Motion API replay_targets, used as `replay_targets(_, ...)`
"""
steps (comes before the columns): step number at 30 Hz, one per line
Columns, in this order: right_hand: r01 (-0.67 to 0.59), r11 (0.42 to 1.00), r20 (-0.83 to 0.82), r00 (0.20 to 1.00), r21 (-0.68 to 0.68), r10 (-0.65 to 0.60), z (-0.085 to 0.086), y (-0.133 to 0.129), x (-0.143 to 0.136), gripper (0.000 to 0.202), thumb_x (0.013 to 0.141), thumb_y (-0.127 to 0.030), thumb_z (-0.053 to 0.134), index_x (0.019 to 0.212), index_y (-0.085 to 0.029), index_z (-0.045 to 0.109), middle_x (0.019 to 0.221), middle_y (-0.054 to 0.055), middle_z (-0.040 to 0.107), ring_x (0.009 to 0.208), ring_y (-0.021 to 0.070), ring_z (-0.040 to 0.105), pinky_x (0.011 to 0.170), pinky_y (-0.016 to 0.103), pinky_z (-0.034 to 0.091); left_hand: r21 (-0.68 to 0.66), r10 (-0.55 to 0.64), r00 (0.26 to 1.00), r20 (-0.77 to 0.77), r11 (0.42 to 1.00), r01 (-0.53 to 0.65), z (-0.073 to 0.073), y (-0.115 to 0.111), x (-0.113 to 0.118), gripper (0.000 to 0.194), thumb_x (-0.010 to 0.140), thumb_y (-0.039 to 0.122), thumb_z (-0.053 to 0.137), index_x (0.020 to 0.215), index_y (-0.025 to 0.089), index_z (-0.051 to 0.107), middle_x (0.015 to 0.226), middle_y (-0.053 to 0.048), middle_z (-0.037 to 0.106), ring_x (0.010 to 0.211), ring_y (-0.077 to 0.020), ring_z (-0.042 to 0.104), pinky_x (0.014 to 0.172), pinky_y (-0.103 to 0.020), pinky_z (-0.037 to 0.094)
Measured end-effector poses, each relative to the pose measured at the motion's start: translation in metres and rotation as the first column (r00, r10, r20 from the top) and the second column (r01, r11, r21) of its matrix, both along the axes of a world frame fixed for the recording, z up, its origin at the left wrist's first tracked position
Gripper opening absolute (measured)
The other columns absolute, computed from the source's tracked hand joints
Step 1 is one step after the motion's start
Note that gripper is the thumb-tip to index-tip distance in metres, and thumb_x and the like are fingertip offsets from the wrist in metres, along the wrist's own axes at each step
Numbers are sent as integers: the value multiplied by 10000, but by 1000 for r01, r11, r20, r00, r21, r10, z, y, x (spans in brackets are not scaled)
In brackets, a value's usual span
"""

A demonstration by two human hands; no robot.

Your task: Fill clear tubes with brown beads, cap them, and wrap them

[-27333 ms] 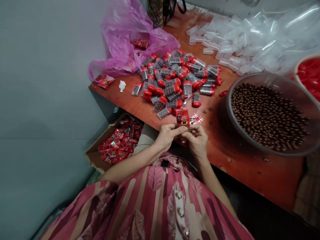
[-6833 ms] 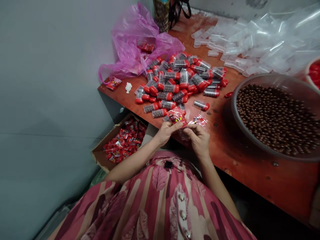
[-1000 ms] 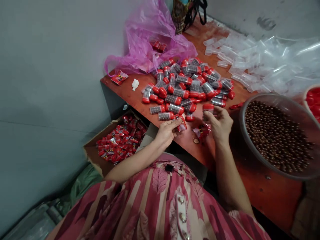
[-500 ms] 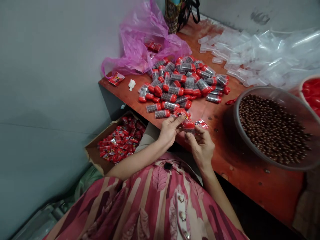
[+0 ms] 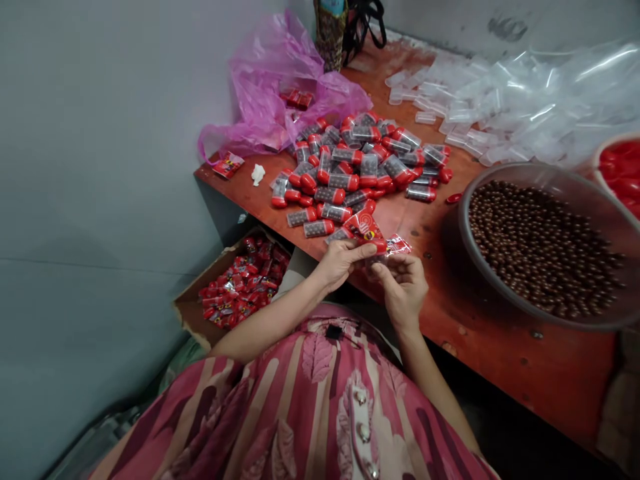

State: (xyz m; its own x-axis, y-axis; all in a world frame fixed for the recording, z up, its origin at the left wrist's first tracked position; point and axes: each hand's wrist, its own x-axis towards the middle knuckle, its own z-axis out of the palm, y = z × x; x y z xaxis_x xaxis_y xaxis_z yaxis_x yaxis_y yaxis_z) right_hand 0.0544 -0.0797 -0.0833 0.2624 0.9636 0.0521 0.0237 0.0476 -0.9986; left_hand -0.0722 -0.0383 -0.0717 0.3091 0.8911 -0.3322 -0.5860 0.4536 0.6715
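Observation:
Over the table's near edge, my left hand [image 5: 343, 265] pinches a red-capped tube [image 5: 379, 246] with its thumb on the cap. My right hand [image 5: 404, 287] grips the tube's clear lower end between thumb and fingers. A red printed wrapper [image 5: 364, 223] stands up just behind the tube, and its lower part is hidden by the fingers. Another shiny red wrapper [image 5: 399, 245] lies right behind my right hand. Beyond both hands is a pile of clear tubes with red caps and dark balls inside [image 5: 347, 181].
A bowl of brown balls [image 5: 464, 220] stands at the right, beside a tub of red caps [image 5: 600, 160]. Empty clear tubes [image 5: 465, 113] lie at the back right. A pink bag [image 5: 270, 87] is at the back left. A cardboard box [image 5: 193, 300] of red packets sits below the table's left edge.
The red wrapper behind the tube now stands taller and more open to view. My left thumb has shifted down onto the red cap. The whole view has moved slightly.

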Motion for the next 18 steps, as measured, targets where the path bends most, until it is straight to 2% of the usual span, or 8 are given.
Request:
replay_targets(2,-91,995,-167,983,-47,82,2,3,2,303,693,-295,755,883,-214,533,687,-55,610,509,99,600,488,231,531,14,-104,995,-11,994,104,0,3,-5,283,617,325,793,738,84,706,655,-41,672,553,-128,605,563,-273,502)
replay_targets(4,-142,988,-236,964,-61,124,2,5,4,308,689,-296,756,880,-215,528,668,-60,604,496,101,592,467,231,525,29,-171,985,-36,985,172,0,6,-9,292,615,327,794,747,79,712,675,-54,683,567,-144,619,587,-299,514)
replay_targets(6,-91,995,-152,985,-40,83,1,5,3,299,678,-284,765,866,-211,544,689,-53,612,532,102,604,505,235,536,40,-177,981,-76,983,181,1,9,-12,293,594,305,809,762,82,719,694,-54,693,601,-138,629,633,-288,514)
replay_targets(9,50,998,35,998,30,-51,1,2,0,283,664,-263,778,849,-202,572,745,-34,630,608,102,625,584,234,547,47,-137,983,-121,988,144,4,11,-13,288,566,282,823,758,94,719,687,-39,694,614,-120,626,664,-262,507)
replay_targets(10,58,998,30,998,25,-59,1,2,-1,282,667,-267,775,848,-202,569,739,-35,629,597,101,621,574,233,545,45,-140,982,-125,988,147,5,10,-12,285,566,292,822,735,91,714,667,-39,687,598,-123,623,654,-268,508)
replay_targets(12,5,999,-88,996,-33,-8,0,3,-2,286,681,-286,762,851,-207,546,688,-51,612,527,96,593,497,225,526,28,-155,980,-126,987,160,6,8,-10,302,561,325,821,670,76,691,616,-45,666,553,-135,612,620,-291,513)
replay_targets(15,-66,994,-218,975,-91,45,-3,5,-3,283,696,-296,748,848,-213,525,643,-70,586,477,89,563,439,213,501,-8,-92,989,-112,996,92,6,3,-4,340,553,356,822,653,70,670,588,-37,642,515,-133,594,561,-286,502)
replay_targets(18,4,999,-103,995,-52,-9,-6,2,-6,269,690,-270,757,842,-206,544,720,-44,627,563,96,605,524,226,532,-38,67,995,-75,997,-70,4,-1,4,316,568,346,816,679,94,662,619,-14,642,523,-97,576,549,-239,478)
